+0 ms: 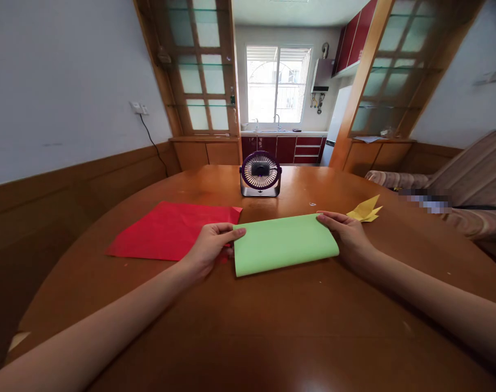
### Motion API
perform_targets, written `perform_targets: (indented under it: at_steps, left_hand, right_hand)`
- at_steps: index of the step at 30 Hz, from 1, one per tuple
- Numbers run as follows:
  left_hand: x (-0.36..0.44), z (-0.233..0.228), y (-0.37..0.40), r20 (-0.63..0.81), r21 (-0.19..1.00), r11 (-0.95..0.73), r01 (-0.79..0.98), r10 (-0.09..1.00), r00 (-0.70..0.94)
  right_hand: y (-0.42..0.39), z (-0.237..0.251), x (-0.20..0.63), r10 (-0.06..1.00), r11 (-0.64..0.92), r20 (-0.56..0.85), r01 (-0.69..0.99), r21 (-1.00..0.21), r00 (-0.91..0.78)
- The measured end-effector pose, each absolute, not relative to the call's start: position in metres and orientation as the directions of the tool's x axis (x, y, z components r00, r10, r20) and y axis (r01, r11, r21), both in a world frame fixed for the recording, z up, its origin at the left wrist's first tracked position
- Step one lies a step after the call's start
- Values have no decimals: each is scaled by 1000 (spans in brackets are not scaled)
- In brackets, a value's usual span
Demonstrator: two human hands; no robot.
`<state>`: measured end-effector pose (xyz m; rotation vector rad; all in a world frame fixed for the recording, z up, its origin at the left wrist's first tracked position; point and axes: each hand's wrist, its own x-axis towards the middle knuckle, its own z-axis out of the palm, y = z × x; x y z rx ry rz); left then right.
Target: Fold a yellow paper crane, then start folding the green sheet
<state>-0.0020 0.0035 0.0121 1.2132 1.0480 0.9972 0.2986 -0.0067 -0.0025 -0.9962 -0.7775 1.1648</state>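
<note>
While the round table [248, 326] fills the lower frame, a red sheet [170, 231] lies left of centre and my green sheet [282, 244], folded over, sits mid-frame. My left hand [210, 245] pinches its left edge, fingers closed on it; my right hand [348, 234] grips its right edge. A fan [260, 174] stands above centre, a yellow folded paper [366, 210] right of it.

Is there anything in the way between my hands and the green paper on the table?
Nothing visible. The left hand already pinches the green paper's left edge and the right hand rests on its right end. The red paper lies off to the left.
</note>
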Motion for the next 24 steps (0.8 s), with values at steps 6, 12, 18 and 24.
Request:
perform_targets:
  at_steps: [6, 12, 18, 24]
  left_hand:
    - [-2, 13, 3, -94, 994, 105, -35, 967, 235]
    - [-2, 15, 2, -109, 992, 122, -39, 964, 241]
    - [0, 15, 2, -107, 991, 121, -48, 965, 238]
    - [0, 16, 3, -111, 992, 122, -33, 965, 236]
  right_hand:
    - [-7, -2, 299, 972, 90, 4, -355, -930, 236]
    - [-8, -1, 299, 974, 82, 0, -350, -933, 228]
    - [-8, -1, 299, 972, 86, 8, -323, -943, 235]
    - [-6, -3, 300, 972, 91, 10, -333, -939, 237]
